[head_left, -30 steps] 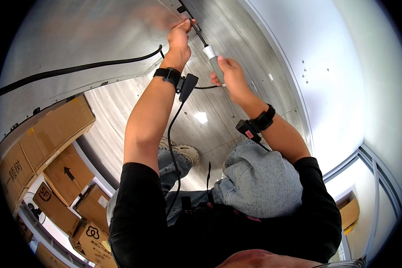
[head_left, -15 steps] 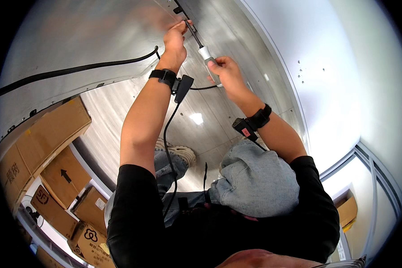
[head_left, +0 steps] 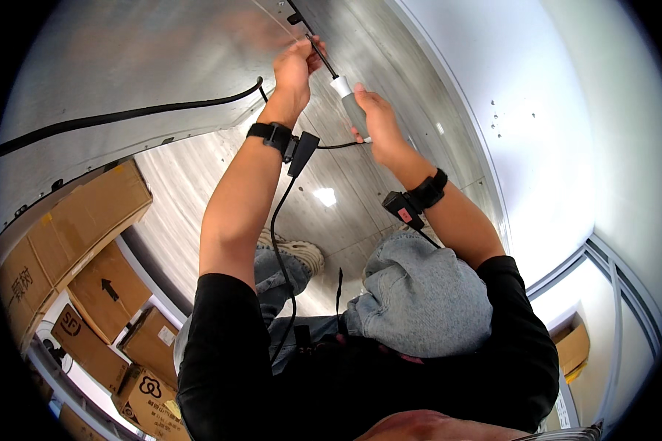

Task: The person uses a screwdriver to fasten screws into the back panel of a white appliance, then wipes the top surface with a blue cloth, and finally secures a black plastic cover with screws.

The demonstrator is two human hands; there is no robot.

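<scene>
My right hand (head_left: 381, 121) is closed round the grey and white handle of a screwdriver (head_left: 354, 107). Its thumb lies along the handle, and the thin dark shaft points up and to the left. My left hand (head_left: 294, 66) is at the tip end of that shaft, fingers bent close about it beside the edge of a large metal panel (head_left: 169, 66). Whether those fingers pinch the shaft or some small part cannot be made out. A small black fitting (head_left: 294, 18) sits on the panel edge just beyond the tip.
A thick black cable (head_left: 140, 110) runs along the metal panel to the left. Cardboard boxes (head_left: 107, 290) are stacked at the lower left. A white panel (head_left: 522, 95) stands on the right. Straps with black devices (head_left: 301, 153) and thin cables are on both wrists. Below lies a light wood-patterned floor (head_left: 331, 220).
My right hand has turned on the screwdriver handle, its thumb now pointing up along it. My left hand has shifted slightly to the right and its fingers have rearranged around the shaft.
</scene>
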